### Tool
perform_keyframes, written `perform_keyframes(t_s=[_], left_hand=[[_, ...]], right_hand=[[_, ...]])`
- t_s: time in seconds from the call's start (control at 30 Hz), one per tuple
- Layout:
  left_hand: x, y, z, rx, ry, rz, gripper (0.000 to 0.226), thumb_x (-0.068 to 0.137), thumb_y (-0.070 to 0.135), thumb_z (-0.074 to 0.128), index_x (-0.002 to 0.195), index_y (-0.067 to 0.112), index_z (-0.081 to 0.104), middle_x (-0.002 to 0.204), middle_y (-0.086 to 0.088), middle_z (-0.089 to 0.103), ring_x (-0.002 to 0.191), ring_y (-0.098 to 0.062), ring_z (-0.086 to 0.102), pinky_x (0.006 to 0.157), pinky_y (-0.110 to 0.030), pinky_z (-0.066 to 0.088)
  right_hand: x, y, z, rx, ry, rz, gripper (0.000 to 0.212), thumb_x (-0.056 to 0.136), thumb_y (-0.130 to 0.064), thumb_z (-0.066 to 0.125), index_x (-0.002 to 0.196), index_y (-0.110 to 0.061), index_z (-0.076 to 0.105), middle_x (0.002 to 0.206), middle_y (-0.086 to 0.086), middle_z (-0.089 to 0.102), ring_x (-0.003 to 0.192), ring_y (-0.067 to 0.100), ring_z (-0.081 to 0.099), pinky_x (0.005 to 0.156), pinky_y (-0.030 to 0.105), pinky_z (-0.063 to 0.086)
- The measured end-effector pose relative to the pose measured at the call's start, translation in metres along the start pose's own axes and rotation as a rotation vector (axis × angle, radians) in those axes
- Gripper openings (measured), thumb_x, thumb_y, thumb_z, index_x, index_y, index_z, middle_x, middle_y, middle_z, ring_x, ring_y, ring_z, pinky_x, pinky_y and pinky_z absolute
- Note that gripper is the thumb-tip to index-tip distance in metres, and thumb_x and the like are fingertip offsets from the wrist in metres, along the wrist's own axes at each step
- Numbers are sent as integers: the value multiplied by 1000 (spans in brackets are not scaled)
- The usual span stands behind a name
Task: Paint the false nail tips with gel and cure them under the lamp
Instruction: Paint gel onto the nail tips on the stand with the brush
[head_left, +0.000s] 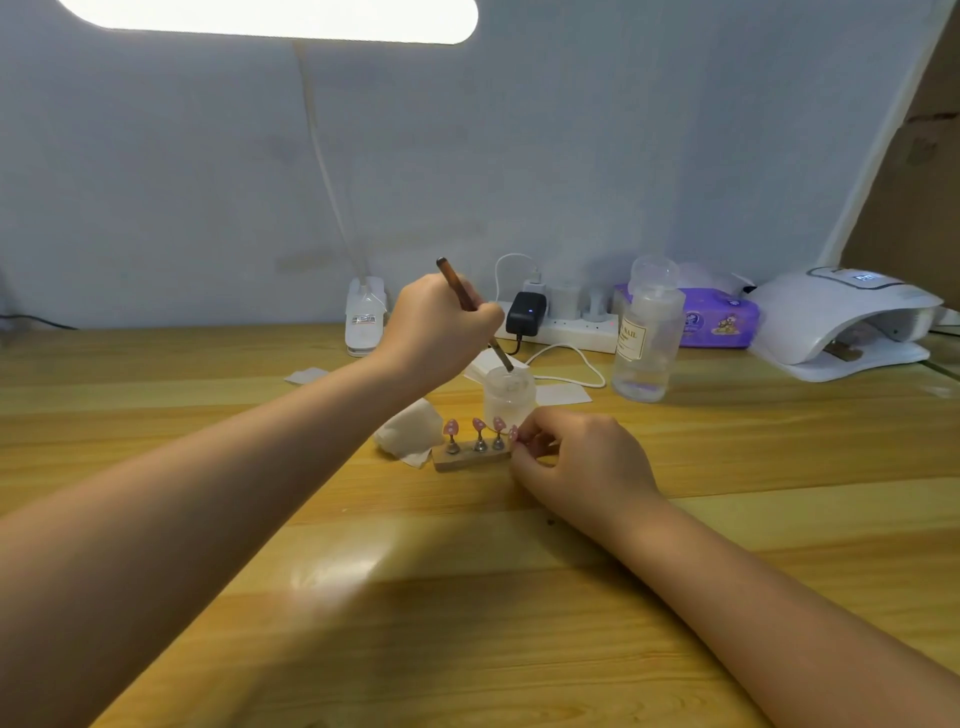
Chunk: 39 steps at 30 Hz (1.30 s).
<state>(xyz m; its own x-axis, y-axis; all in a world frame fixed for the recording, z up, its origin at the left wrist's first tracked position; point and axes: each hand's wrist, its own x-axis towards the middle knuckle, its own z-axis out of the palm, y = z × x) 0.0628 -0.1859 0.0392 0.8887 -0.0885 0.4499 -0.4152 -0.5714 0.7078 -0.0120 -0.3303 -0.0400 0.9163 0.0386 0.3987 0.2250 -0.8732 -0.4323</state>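
Nail tips (478, 426) stand on a small holder (470, 457) mid-table, already pink w/ some pattern. Right hand (576, 457) pinches the holder's right end; left hand (439, 327) grips a brush (470, 306), tip dipped in a small jar (509, 395) just behind. Looks like mid-painting, prob another coat; curing lamp (841, 322) sits well apart at right, not yet used for this coat
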Motion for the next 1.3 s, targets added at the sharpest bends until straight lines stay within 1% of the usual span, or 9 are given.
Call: perform_keyframes(t_s=[0.2, 0.3, 0.37, 0.53, 0.67, 0.87, 0.97, 1.17, 1.3], left_hand=[[2, -5, 4, -19, -59, -53, 20, 88, 16, 57, 69, 16, 63, 66, 1, 67, 70, -16, 64, 64, -28, 52], [0, -9, 3, -50, 36, -32, 15, 89, 13, 55, 77, 12, 64, 72, -7, 69, 71, -19, 64, 59, -27, 50], [-1, -13, -1, -140, 107, -36, 14, 89, 11, 55, 78, 13, 64, 70, -8, 69, 70, -20, 66, 60, -33, 52], [-21, -20, -15, -488, 102, -43, 13, 94, 13, 60, 86, 15, 70, 68, -2, 71, 66, -15, 68, 64, -29, 58], [-57, -27, -26, -600, 62, -8, 11, 93, 13, 63, 91, 17, 74, 78, -5, 75, 74, -21, 72, 67, -27, 57], [-109, -33, -28, -527, 15, 139, 8, 86, 16, 71, 94, 18, 73, 83, -3, 75, 74, -19, 73, 67, -27, 59], [-119, -39, -22, -420, 10, 198, 9, 88, 15, 70, 97, 15, 70, 84, 0, 74, 77, -16, 71, 69, -30, 57], [-122, -45, -18, -280, -23, 386, 13, 87, 10, 63, 99, 13, 68, 90, 0, 71, 84, -10, 69, 76, -19, 52], [-122, -45, -18, -277, -25, 396, 16, 88, 9, 62, 102, 4, 69, 91, -3, 71, 86, -13, 69, 77, -25, 54]], right_hand=[[2, 3, 2, 142, 48, 0, 9, 85, -32, 64, 87, -25, 69, 76, -12, 65, 72, 7, 59, 67, 32, 52], [3, 4, 3, 257, 80, -1, 4, 84, -25, 68, 86, -22, 70, 73, -11, 65, 65, 3, 56, 64, 27, 51], [3, 5, 3, 309, 86, 12, 5, 82, -22, 70, 87, -24, 70, 71, -10, 65, 64, 3, 56, 63, 24, 49], [3, 5, 2, 407, 124, 10, 18, 82, -19, 71, 77, -35, 65, 68, -15, 63, 64, -2, 55, 57, 13, 44], [3, 3, 1, 449, 132, 25, 21, 84, -21, 71, 75, -39, 64, 68, -14, 65, 63, 8, 61, 62, 26, 52], [1, 1, 3, 511, 111, 42, 2, 84, -25, 72, 84, -27, 73, 65, -10, 65, 64, 18, 65, 64, 32, 54], [1, 0, 3, 528, 120, 45, 4, 83, -24, 74, 83, -27, 73, 64, -9, 66, 64, 18, 65, 62, 29, 52], [0, 1, 3, 546, 106, 42, 3, 85, -25, 71, 86, -28, 73, 66, -2, 68, 60, 16, 65, 58, 28, 53], [0, 2, 4, 542, 81, 40, 6, 87, -24, 69, 91, -24, 73, 72, 2, 70, 58, 10, 66, 57, 25, 53]])
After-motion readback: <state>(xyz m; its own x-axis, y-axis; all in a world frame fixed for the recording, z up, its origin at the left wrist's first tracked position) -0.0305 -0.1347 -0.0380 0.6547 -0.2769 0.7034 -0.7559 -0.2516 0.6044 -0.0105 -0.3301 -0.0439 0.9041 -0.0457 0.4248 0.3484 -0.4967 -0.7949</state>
